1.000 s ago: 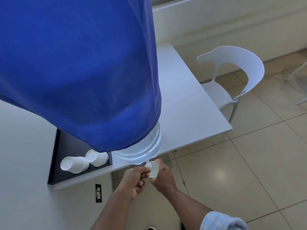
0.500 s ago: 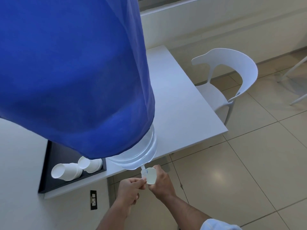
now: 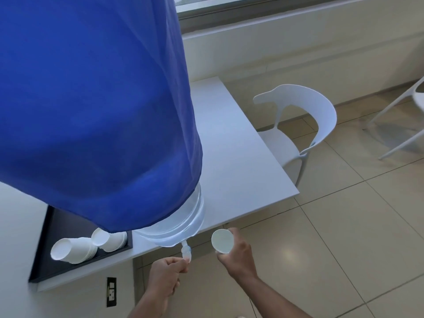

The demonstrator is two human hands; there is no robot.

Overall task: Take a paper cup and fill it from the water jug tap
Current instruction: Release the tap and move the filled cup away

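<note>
While the right hand [image 3: 236, 255] wraps its grip around a white paper cup [image 3: 222, 240], the cup sits off to the right of the tap [image 3: 186, 251], clear of it and not under the spout, with its open mouth turned up toward the camera. Whether there is water inside cannot be told from this angle. The left hand [image 3: 165, 275] has its fingers [image 3: 181, 263] pinched closed on the lower end of the small clear tap, which juts down and forward from the bottom of the water jug [image 3: 181, 223]. Most of the jug is hidden under a blue cloth cover [image 3: 91, 111]; only its clear ribbed base shows below the hem. The jug stands at the front edge of a white desk [image 3: 234, 157], so the tap hangs out over the tiled floor [image 3: 344, 237].

To the left of the jug, a dark tray [image 3: 46, 255] rests on the desk and holds two stacks of white paper cups [image 3: 73, 249] lying on their sides, one stack just beside the other. A wall socket [image 3: 111, 291] shows below the desk edge. At the far side of the desk stands a white plastic chair [image 3: 309, 115], and part of a second white chair [image 3: 403, 111] shows at the right edge.
</note>
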